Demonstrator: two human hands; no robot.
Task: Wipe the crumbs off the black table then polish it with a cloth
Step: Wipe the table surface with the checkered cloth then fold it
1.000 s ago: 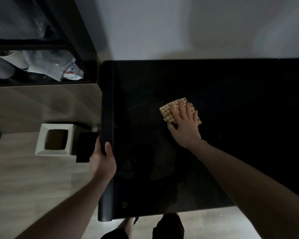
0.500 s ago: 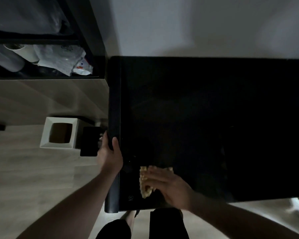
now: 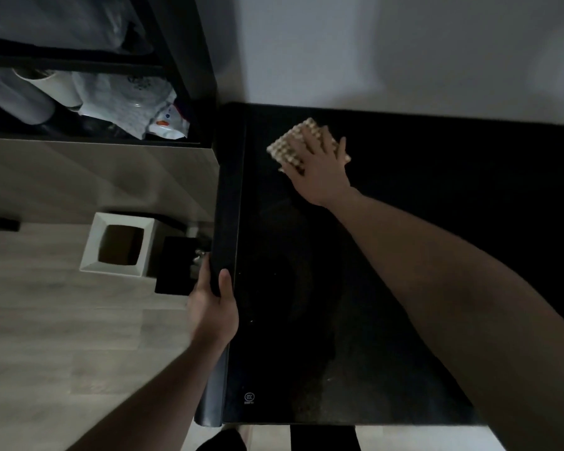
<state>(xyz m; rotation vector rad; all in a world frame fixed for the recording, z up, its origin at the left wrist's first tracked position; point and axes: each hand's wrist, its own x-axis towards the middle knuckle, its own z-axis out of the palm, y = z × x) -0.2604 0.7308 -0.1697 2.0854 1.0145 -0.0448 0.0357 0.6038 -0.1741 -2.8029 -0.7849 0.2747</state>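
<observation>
Bin, white, square-mouthed, on the wooden floor left of the tabletop; a flat black object lies just beside it, between bin and table edge.

Left hand: grip wrapped round the rounded left edge of the tabletop, thumb on top, fingers hidden underneath. Judged to be steadying the table and the body; best kept planted while the other arm reaches.

Tabletop: black, glossy, its far edge against the pale wall. A few pale specks show near the left edge close to the thumb; a dull smeared patch shows toward the near edge.

Cloth: tan, waffle-textured, folded to a rough rectangle, lying flat near the far-left corner of the tabletop. Its long axis runs diagonally, from far-left toward near-right; one corner points toward the wall.

Right hand: grip flat, fingers spread straight over the cloth and pressing it down, arm stretched out from the near-right.

Handling note, as a judgement: keep the palm flat so the whole cloth bears on the surface; draw crumbs in overlapping strokes toward one edge, ideally the bin side, rather than scattering them; the specks by the left thumb appear still to need a pass.
</observation>
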